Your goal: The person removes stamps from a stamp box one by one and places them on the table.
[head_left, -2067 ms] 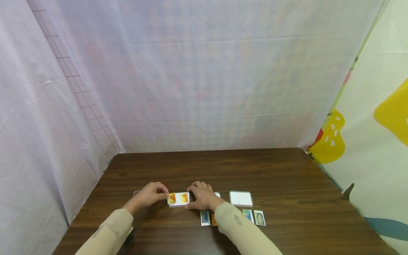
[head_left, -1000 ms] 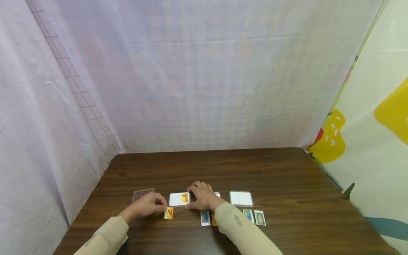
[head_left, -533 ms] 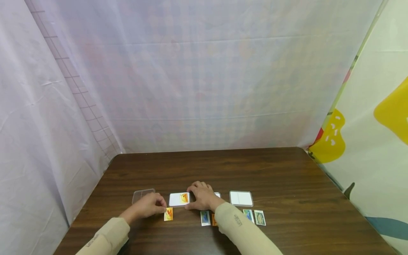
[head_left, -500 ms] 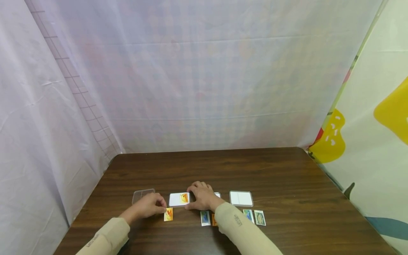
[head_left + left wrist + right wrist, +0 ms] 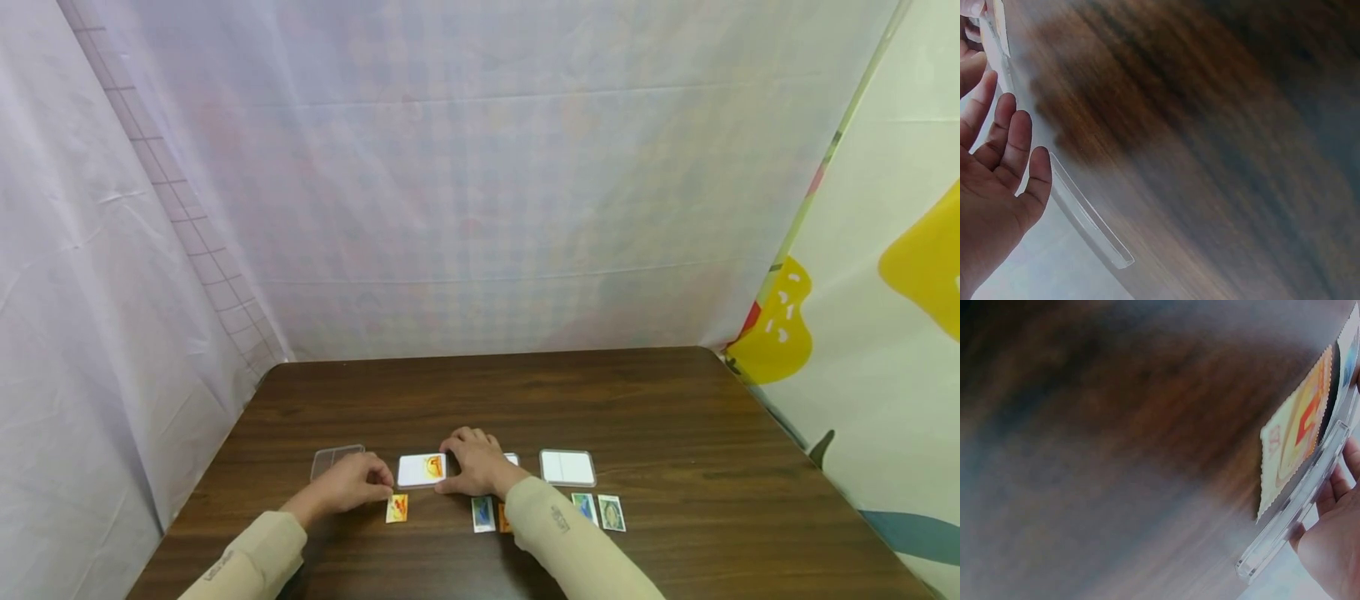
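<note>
A yellow-orange stamp lies on the brown table below a flat clear case with a white insert. An orange stamp fills the case's right half. Just above the loose stamp's upper corner is my left hand, fingers loosely bent; in the left wrist view my left hand shows nothing between its fingers. My right hand holds the case's right end between thumb and fingers. It mostly covers another case, whose clear edge shows in the right wrist view.
A transparent case part lies at the left, partly behind my left hand. A case with a white insert is at the right. Below the cases lie a blue stamp, a partly covered orange stamp, another blue stamp and a greenish stamp.
My left hand has carried the yellow-orange stamp from the case's left half toward me; it now lies lower, on the table. My right hand has stayed in place.
</note>
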`<state>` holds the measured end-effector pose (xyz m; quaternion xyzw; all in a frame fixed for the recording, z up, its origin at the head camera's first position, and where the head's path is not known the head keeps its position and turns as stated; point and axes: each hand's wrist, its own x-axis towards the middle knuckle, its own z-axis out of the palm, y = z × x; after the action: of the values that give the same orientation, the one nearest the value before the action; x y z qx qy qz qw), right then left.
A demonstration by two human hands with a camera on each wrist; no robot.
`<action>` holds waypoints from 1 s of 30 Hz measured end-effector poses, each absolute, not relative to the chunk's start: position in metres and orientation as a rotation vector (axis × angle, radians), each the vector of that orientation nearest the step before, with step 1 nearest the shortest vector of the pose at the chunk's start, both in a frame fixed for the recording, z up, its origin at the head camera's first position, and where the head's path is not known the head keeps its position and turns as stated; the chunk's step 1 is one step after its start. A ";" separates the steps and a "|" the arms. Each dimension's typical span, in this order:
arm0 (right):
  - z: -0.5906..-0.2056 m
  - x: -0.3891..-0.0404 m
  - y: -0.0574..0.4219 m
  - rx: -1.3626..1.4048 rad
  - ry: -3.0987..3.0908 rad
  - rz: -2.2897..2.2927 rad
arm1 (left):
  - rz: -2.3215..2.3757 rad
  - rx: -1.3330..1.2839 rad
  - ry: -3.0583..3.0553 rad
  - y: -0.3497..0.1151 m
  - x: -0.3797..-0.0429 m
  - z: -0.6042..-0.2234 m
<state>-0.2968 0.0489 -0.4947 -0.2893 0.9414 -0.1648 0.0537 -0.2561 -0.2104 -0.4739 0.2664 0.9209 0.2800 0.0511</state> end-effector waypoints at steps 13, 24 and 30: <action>-0.488 -0.295 0.048 -0.873 2.861 -0.490 | 0.875 0.763 2.827 -0.202 -0.264 -0.465; -0.490 -0.296 0.048 -0.845 2.870 -0.461 | 0.934 0.710 2.856 -0.189 -0.275 -0.462; -0.494 -0.298 0.049 -0.871 2.868 -0.504 | 0.936 0.699 2.889 -0.181 -0.282 -0.464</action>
<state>-0.2978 0.0485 -0.4945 -0.2861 0.9424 -0.1656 0.0508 -0.2822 -0.1813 -0.4640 0.2244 0.9270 0.3003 0.0127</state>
